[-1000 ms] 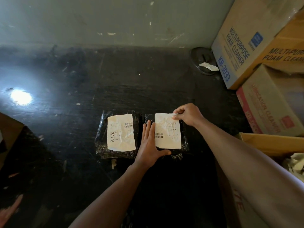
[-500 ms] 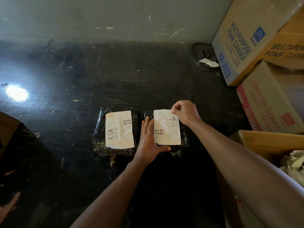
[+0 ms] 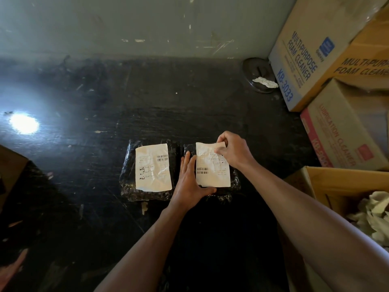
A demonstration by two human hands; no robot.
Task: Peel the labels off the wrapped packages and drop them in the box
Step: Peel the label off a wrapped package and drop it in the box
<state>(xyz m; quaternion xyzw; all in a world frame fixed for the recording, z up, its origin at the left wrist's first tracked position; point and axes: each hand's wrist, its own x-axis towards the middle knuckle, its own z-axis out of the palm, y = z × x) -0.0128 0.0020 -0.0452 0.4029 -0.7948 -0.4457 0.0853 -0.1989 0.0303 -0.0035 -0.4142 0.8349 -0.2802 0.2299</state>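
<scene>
Right package (image 3: 233,182), black wrap, on dark floor just beside left package (image 3: 128,175); left hand (image 3: 190,182) flat, fingers spread, pinning it; right hand (image 3: 232,151) pinching label (image 3: 212,169) top corner; risks: paper tearing if yanked, wrap lifting; box (image 3: 341,175) near right.

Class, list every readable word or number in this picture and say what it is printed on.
"MULTI-PURPOSE FOAM CLEANER", "KB-3033": upper cardboard box.
"LUBRICATION CLEANER": lower cardboard box.
Left label and right label: barcodes, print too small to read.
</scene>
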